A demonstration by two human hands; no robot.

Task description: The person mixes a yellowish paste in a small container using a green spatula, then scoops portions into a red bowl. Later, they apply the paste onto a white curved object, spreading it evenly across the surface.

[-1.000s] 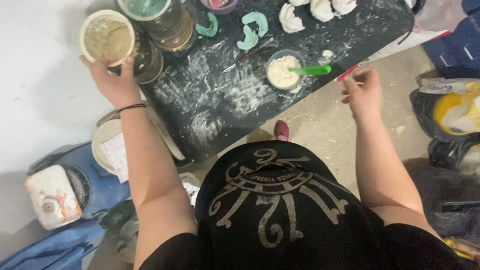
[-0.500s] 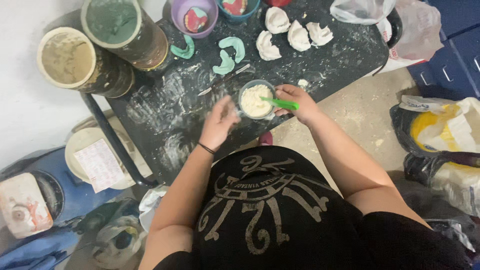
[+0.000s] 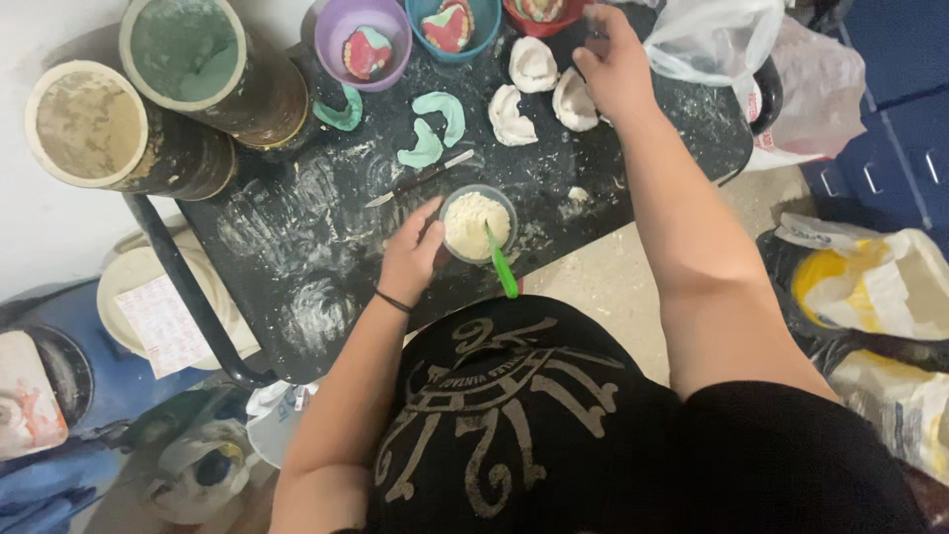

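Black powder-smeared desk [image 3: 326, 213]: clear round cup of cream powder [image 3: 475, 224] with green plastic spatula [image 3: 501, 265] near front edge, thin metal blade [image 3: 420, 179] beside it, teal curved moulds [image 3: 427, 129], white plaster casts [image 3: 534, 79], purple round bowl [image 3: 363, 40], blue round bowl [image 3: 453, 22], two large cylindrical tubs [image 3: 158, 99] at left.

two powder tubs [image 3: 84, 124], purple bowl [image 3: 362, 44], plastic bag [image 3: 791, 69]

On the dusty black table [image 3: 297, 227] stand two large tubs, one of tan powder [image 3: 84, 124] and one of green [image 3: 188, 44]. Three small coloured bowls, purple [image 3: 362, 40], blue [image 3: 453, 22] and red [image 3: 539, 12], line the far edge. Three teal curved pieces [image 3: 427, 124] and three white casts [image 3: 509, 104] lie between. One clear cup [image 3: 476, 223] holds one green spatula [image 3: 502, 269].
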